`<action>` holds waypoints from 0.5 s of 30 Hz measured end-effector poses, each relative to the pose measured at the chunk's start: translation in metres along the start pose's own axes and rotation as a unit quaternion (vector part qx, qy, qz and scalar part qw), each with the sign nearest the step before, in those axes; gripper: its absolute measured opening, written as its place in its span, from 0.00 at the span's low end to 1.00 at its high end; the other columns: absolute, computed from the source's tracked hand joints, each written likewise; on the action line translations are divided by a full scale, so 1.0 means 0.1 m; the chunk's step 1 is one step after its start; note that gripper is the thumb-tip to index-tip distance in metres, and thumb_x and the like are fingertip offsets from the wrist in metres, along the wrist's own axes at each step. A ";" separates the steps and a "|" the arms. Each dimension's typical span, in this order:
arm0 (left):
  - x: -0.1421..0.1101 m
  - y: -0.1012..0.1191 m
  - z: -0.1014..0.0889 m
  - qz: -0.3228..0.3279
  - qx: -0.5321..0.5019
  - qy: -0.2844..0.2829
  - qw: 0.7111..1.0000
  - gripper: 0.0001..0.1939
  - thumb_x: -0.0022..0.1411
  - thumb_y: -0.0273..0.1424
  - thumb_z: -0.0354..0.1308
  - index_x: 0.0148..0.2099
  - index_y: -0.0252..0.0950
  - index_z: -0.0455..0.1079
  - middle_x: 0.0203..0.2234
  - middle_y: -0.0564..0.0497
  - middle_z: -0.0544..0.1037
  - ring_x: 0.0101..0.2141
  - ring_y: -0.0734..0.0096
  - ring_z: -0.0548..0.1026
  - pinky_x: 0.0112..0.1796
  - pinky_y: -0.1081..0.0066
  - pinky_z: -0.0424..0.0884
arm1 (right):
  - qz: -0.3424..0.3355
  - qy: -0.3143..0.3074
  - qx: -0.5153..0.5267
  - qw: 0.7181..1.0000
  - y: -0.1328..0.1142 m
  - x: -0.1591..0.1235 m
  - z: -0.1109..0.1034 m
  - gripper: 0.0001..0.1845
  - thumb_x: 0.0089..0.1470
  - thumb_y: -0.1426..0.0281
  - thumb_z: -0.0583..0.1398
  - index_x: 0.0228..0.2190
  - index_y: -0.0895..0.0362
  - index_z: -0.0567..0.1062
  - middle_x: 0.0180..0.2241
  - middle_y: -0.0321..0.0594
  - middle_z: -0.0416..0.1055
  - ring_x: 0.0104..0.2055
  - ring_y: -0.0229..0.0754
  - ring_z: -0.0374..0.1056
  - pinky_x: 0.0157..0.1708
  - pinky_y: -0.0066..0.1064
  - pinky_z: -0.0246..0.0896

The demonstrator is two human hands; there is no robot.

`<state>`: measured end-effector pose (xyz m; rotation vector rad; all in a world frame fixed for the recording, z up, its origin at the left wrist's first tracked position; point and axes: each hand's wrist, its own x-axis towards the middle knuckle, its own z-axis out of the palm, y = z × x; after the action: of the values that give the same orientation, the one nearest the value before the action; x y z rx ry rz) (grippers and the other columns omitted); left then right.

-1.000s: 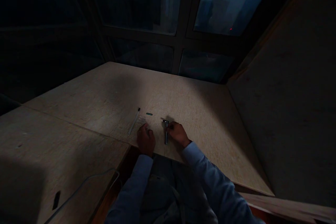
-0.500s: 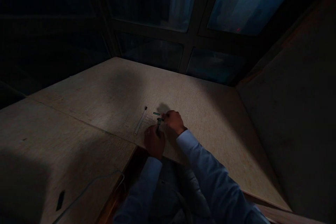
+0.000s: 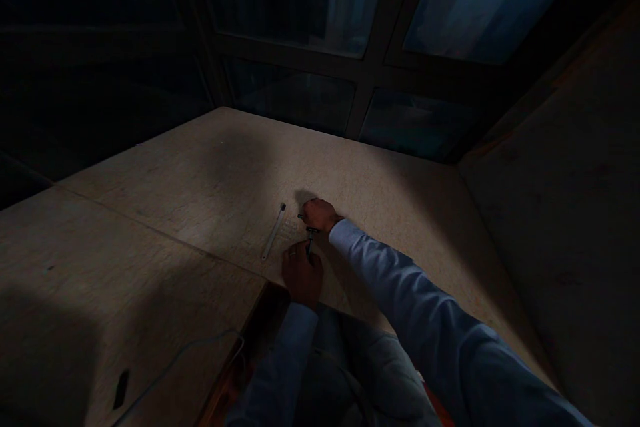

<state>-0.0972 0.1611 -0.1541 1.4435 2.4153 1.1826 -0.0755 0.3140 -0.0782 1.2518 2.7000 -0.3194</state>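
Observation:
The scene is dim. My left hand point(image 3: 301, 273) rests near the front edge of a plywood tabletop point(image 3: 390, 213), fingers curled round the lower end of a small dark metal tool point(image 3: 310, 240) that stands out above it. My right hand point(image 3: 318, 215) reaches further out, fingers closed over a small dark green piece point(image 3: 301, 216) lying on the board; only its left tip shows. A thin pale stick with a dark tip point(image 3: 273, 232) lies on the board just left of both hands, touched by neither.
A second plywood sheet point(image 3: 100, 293) adjoins at the left, with a white cable point(image 3: 170, 363) and a small dark object point(image 3: 120, 389) near its front. Dark window panes point(image 3: 300, 93) stand behind the table. A plywood wall point(image 3: 565, 213) rises at right.
The metal tool has passed from my right hand to my left. My right hand moved left and forward onto the small green piece. The view has shifted slightly.

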 end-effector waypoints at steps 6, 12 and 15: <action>0.00 -0.01 0.01 0.008 -0.004 0.012 1.000 0.16 0.58 0.27 0.52 0.47 0.34 0.73 0.42 0.48 0.75 0.45 0.60 0.66 0.47 0.62 0.63 | -0.004 -0.025 0.033 0.999 -0.04 -0.04 -0.06 0.15 0.54 0.71 0.59 0.42 0.65 0.79 0.43 0.54 0.73 0.46 0.55 0.70 0.40 0.34 0.64; -0.01 -0.02 0.01 0.016 0.001 0.008 1.000 0.15 0.58 0.27 0.53 0.47 0.35 0.73 0.41 0.50 0.75 0.44 0.62 0.66 0.48 0.63 0.63 | -0.044 -0.031 0.130 0.990 -0.14 -0.01 -0.05 0.13 0.59 0.72 0.58 0.43 0.62 0.78 0.42 0.40 0.74 0.44 0.35 0.70 0.40 0.20 0.58; -0.01 -0.02 -0.01 0.008 0.008 -0.004 1.000 0.15 0.59 0.28 0.53 0.48 0.36 0.73 0.42 0.51 0.75 0.44 0.62 0.66 0.47 0.63 0.63 | -0.049 -0.055 0.135 0.988 -0.23 0.02 -0.04 0.12 0.58 0.74 0.59 0.42 0.63 0.79 0.41 0.41 0.75 0.43 0.36 0.70 0.36 0.22 0.57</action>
<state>-0.0982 0.1598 -0.1548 1.4721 2.4173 1.1603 -0.0951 0.3020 -0.0720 1.1272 2.6950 -0.7663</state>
